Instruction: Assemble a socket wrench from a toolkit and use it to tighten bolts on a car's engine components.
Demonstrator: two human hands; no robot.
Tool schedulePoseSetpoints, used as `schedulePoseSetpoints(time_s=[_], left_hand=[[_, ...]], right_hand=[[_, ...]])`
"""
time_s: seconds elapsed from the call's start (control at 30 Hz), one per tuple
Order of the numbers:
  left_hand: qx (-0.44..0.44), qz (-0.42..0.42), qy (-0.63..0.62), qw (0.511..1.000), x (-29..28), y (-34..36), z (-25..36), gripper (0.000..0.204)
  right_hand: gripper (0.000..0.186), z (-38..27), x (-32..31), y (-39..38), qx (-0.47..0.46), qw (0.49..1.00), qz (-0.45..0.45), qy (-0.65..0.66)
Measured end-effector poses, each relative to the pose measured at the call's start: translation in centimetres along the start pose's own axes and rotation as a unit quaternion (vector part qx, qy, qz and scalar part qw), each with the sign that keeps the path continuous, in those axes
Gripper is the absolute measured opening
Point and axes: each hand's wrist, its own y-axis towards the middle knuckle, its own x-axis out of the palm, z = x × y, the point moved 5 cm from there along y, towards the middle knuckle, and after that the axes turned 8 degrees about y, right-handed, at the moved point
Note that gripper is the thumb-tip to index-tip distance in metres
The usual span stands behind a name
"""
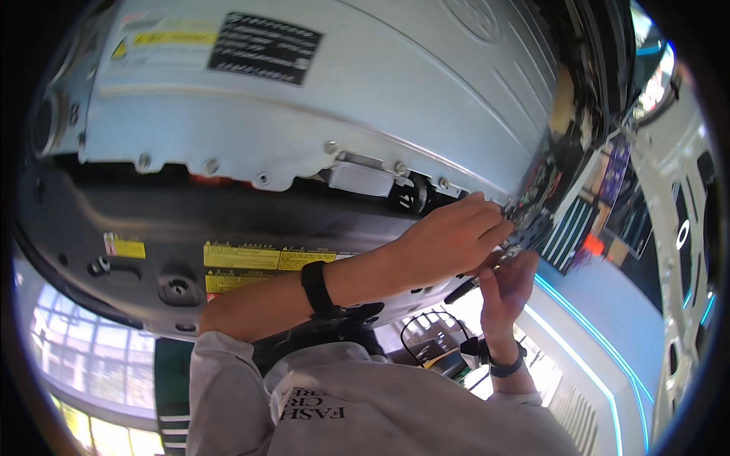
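My left hand point(465, 234) reaches across to the right end of a large silver metal cover point(304, 129). Its fingers are bent and closed at the cover's lower right corner; what they pinch is hidden. Just below and to the right, my right hand point(508, 292) is raised, its thumb and fingers closed near a small shiny metal piece point(508, 255). The fingers hide most of that piece, and I cannot make out its kind. A short dark rod-like part point(461, 290) shows left of my right thumb. Dark connectors and wiring point(532, 220) lie beside both hands.
Bolts point(331, 147) line the cover's lower edge, by a small silver box point(360, 176). Below runs black vehicle trim point(129, 205) with yellow warning labels point(242, 256). A pale body frame point(684, 190) curves up at the right. A striped panel point(569, 234) stands beyond the hands.
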Motion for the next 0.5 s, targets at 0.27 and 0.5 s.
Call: schedulePoseSetpoints(time_s=[0.27, 0.5], left_hand=[[0.022, -0.004, -0.047, 0.999, 2.0, -3.4, -1.0, 0.032], [-0.076, 0.059, 0.088, 0.991, -1.8, -3.6, -3.4, 0.030]], right_hand=[[0.027, 2.7, -1.0, -0.1, 0.066, 0.991, 0.051, -0.105], [0.017, 1.6, -1.4, 5.1, -0.005, 0.982, 0.017, -0.188]])
